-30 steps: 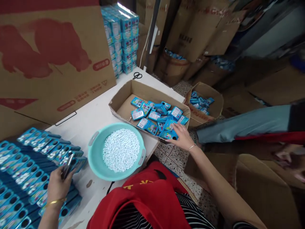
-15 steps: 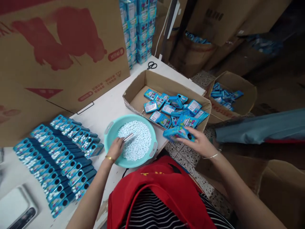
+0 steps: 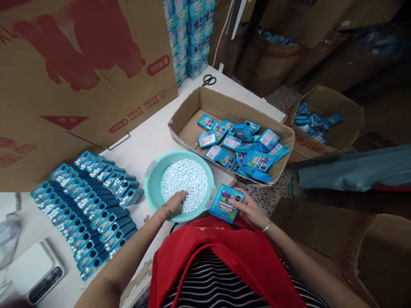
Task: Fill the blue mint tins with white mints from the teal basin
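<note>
On the far left, near the person, a small grey kitchen scale (image 3: 35, 271) sits on the white table (image 3: 141, 141), and next to it lie neat rows of open blue packets filled with white tablets (image 3: 90, 201). These rows look the same as a moment ago. Behind them leans a big brown cardboard sheet with red print (image 3: 86, 72). In the middle stands the round mint-green plastic bowl of small white tablets (image 3: 180, 185). The left hand (image 3: 175, 203) has moved down to the near side of the bowl; a moment ago it held a thin shiny tool over the tablets, and now its fingers are curled into the pile, so I cannot tell if it grips the tool or tablets. Just right of the bowl, the right hand (image 3: 248, 211) pinches the small blue cardboard packet with bright letters (image 3: 226, 202) by its right edge. That packet was up by the box half a second ago and has come down close to the red apron (image 3: 221, 256), touching the bowl's rim. So one hand is in the tablets and the other has a packet beside them. Farther right and back is the flat brown cardboard tray of loose blue packets (image 3: 237, 145), black scissors (image 3: 209, 79) beyond it, and a brown box on the floor (image 3: 324, 124).
</note>
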A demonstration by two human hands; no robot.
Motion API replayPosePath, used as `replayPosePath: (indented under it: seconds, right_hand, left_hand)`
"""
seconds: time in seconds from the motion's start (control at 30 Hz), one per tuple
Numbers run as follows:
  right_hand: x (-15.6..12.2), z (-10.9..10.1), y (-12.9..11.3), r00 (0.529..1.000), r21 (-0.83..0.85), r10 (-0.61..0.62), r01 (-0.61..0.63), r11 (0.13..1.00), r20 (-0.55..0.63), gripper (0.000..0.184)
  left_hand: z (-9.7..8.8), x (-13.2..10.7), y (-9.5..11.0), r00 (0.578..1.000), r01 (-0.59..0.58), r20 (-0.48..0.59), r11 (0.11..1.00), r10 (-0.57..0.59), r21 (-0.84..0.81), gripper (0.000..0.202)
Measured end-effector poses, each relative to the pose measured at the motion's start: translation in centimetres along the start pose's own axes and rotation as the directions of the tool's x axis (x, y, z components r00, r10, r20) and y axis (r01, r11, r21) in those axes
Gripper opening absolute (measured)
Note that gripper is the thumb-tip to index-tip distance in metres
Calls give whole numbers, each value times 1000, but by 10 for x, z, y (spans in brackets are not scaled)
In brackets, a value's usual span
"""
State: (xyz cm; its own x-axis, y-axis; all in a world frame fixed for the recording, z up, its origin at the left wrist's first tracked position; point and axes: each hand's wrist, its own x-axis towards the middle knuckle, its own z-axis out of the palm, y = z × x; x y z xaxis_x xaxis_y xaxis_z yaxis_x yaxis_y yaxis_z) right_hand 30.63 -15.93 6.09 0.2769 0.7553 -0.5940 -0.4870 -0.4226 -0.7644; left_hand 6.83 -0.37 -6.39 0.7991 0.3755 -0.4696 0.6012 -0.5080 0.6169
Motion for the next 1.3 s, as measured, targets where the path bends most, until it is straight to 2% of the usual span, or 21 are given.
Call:
replayPosePath:
  seconds: [0.1, 0.2, 0.27, 0.33, 0.4, 0.47, 0.57, 0.67, 0.77, 0.9, 1.03, 1.1, 1.2, 1.3]
  right_hand:
    - [15, -3, 4, 992, -112, -111, 103, 988, -64, 48]
    - [27, -2, 7, 968, -292, -247, 223, 930, -48, 48]
    - [34, 0, 7, 929, -445, -371, 327, 834, -12, 44]
    - [41, 5, 4, 873, -598, -485, 419, 684, 56, 38]
    - [48, 12, -1, 824, -698, -547, 479, 532, 149, 33]
    - [55, 22, -6, 798, -743, -556, 514, 428, 232, 30]
    - [64, 40, -9, 785, -770, -525, 545, 331, 329, 33]
    - [68, 57, -8, 767, -772, -493, 580, 261, 410, 38]
    - [71, 68, -3, 746, -771, -481, 605, 198, 461, 42]
    - [74, 74, 6, 728, -761, -472, 627, 166, 497, 45]
    - [79, 76, 14, 719, -749, -482, 639, 176, 500, 43]
    - [81, 74, 17, 718, -738, -491, 644, 200, 494, 43]
    - [84, 68, 18, 719, -711, -513, 652, 264, 469, 45]
    - [86, 61, 18, 719, -670, -554, 657, 346, 419, 40]
  left_hand:
    - [-3, -5, 5, 999, -29, 18, 994, 31, -105, 40]
    - [-16, -10, 10, 999, -44, -12, 982, 43, -184, 36]
    - [-32, -16, 14, 998, -50, -53, 976, 39, -210, 36]
    - [-54, -25, 19, 994, -63, -96, 973, 43, -221, 35]
    - [-81, -35, 28, 989, -93, -135, 972, 65, -217, 34]
    - [-109, -44, 41, 983, -134, -151, 973, 106, -191, 32]
    - [-141, -52, 63, 977, -183, -128, 978, 169, -104, 29]
    - [-158, -54, 82, 977, -201, -65, 980, 201, 14, 27]
    - [-163, -53, 96, 993, -114, -20, 978, 119, 173, 28]
    - [-161, -50, 123, 998, 13, -64, 927, 11, 374, 39]
    - [-160, -53, 151, 996, 7, -79, 868, 37, 496, 38]
    - [-163, -58, 152, 995, -7, -79, 864, 54, 503, 38]
    - [-166, -60, 124, 990, 5, -127, 892, 59, 452, 38]
    - [-151, -44, 68, 973, 138, -226, 916, -53, 377, 38]
